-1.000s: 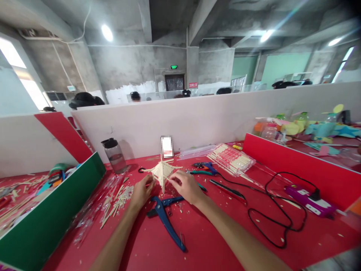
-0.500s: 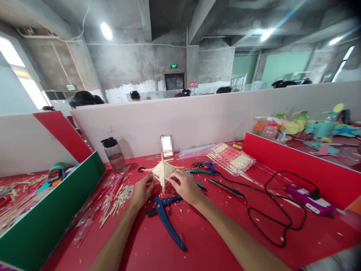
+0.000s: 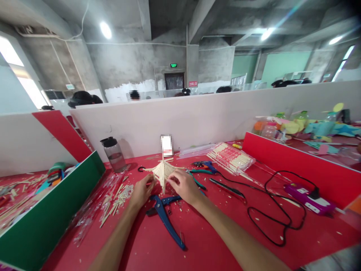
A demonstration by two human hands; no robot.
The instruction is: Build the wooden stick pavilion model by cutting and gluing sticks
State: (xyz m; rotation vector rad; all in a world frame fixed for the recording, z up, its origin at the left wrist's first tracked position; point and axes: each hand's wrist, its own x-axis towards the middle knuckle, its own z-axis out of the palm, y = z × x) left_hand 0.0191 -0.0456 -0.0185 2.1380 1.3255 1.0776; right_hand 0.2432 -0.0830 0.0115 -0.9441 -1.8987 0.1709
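Only slight movement is showing since the earlier frame — the pale, star-cornered model of thin wooden sticks (image 3: pixel 162 170) is sitting turned a little, while both hands are staying almost where they were. It is standing over the red tabletop (image 3: pixel 152 250), ahead of the person and between the two hands. Bent fingers of the left hand (image 3: pixel 143 189) are pinching its left lower edge; thumb and forefinger of the right hand (image 3: pixel 184 185) are pinching its right side.

Just nearer the person, a dark blue handled cutter (image 3: pixel 168 225) is lying spread open. Short cut wooden pieces (image 3: pixel 117 201) are lying scattered to the left, near a clear grey bottle with a black lid (image 3: pixel 114 156). Rightward, teal-handled pliers (image 3: pixel 202 171), a blue glue gun (image 3: pixel 208 166) and a slim black knife (image 3: pixel 227 188) are resting — beyond them, a plastic-wrapped bundle of pale sticks (image 3: pixel 230 159) is lying.
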